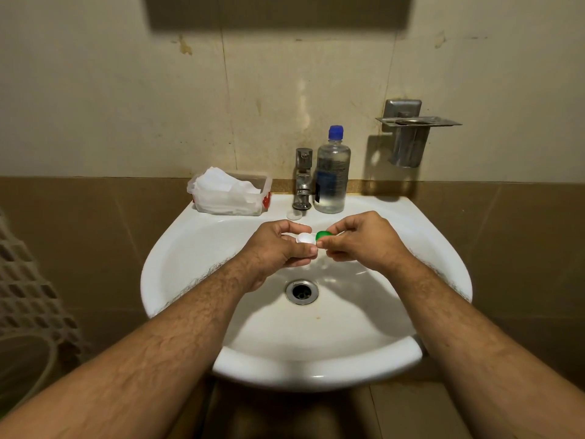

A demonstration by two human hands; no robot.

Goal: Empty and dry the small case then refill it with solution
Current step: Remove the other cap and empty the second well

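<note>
Over the sink (190, 248), left hand (278, 245) pinches the case (305, 238); right hand (364, 239) grips its green cap (323, 235).

White wall-hung sink (177, 264), and along its back ledge sit a tissue box (232, 193), a little white cap (294, 214), the tap (303, 179) and a blue-capped clear bottle (331, 175).

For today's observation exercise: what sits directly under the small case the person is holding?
Under the small case, held by the left hand and right hand, lies the white sink basin, with the drain slightly nearer the camera. The hands cover the basin right beneath.
</note>
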